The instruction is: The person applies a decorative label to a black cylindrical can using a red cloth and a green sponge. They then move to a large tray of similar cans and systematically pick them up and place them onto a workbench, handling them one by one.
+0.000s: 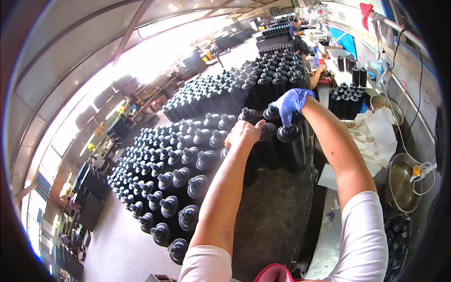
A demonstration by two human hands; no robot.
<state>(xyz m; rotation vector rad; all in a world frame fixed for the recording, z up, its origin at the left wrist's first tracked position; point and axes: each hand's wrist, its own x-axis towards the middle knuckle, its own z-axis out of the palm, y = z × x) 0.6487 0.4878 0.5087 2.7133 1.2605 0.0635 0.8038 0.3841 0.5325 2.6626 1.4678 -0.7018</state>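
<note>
Several tall black cylinders with stepped, knobbed tops stand upright in tight rows before me. My right hand (292, 104), in a blue glove, reaches to the far right of the rows. Its fingers point down and close on the knob of a black cylinder (291, 148). Bare, my left hand (244, 133) lies to the left of it, curled over the top of another cylinder whose knob it hides. The thumb points right, toward a neighbouring cylinder (268, 148); the other fingertips are mostly hidden. Close beyond the hands stands one more cylinder (248, 114).
The dark tabletop (277, 202) shows nearest me. At right are a metal bowl (392, 183), crumpled pale paper (371, 136), a cable and a group of short black cylinders (345, 98). Another block of cylinders (239, 89) stands beyond. Co-workers (297, 35) are at the back.
</note>
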